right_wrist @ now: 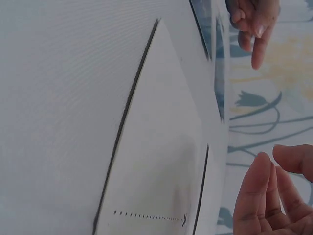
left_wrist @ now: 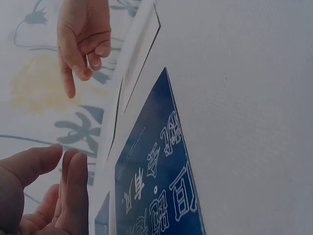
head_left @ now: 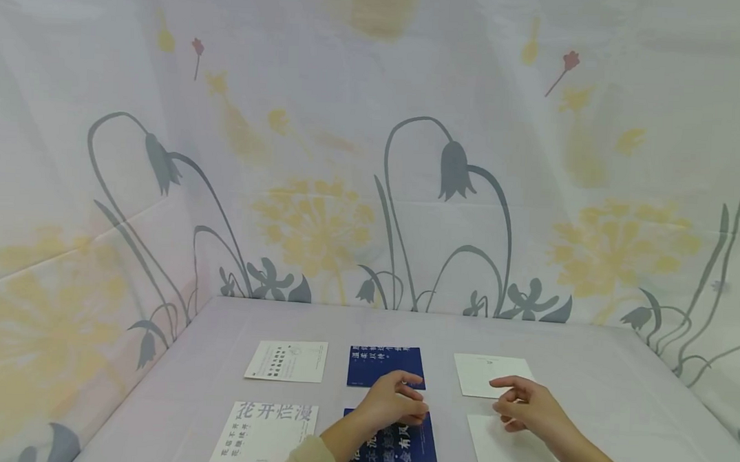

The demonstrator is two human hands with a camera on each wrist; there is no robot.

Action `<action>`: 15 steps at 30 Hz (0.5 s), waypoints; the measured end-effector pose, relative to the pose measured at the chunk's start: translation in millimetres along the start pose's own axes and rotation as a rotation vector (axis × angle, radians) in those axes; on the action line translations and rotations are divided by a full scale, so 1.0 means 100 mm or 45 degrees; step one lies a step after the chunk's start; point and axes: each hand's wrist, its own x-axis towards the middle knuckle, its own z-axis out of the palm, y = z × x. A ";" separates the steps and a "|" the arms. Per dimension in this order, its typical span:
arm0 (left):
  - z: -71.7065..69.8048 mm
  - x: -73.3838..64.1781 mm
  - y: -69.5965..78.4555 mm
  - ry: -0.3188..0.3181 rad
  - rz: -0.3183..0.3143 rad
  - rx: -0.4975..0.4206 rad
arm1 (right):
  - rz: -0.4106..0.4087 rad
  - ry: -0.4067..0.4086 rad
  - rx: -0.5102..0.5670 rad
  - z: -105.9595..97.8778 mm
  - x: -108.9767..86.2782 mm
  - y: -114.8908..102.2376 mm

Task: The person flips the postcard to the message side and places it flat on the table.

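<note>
Over the two dark blue cards in the middle, my left hand [head_left: 393,401] hovers with loosely bent fingers and holds nothing. The front blue card [head_left: 419,450] bears large pale lettering and is partly covered by the hand and forearm; the back blue card [head_left: 385,366] has smaller white writing. My right hand [head_left: 532,407] is held above the two white cards on the right, fingers relaxed and thumb apart from them, also holding nothing. The front white card [head_left: 503,447] looks mostly blank, with a dotted line in the right wrist view; the back white card [head_left: 481,374] carries a tiny mark.
On the left lie two more white cards: a front one with large grey characters [head_left: 265,433] and a back one with small print [head_left: 286,362]. All rest on a pale tabletop [head_left: 170,394]. A flower-printed cloth [head_left: 327,84] hangs behind and along the sides.
</note>
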 end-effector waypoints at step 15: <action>-0.39 -0.02 -0.02 0.062 0.078 0.060 | -0.017 0.052 0.037 0.38 0.26 -0.10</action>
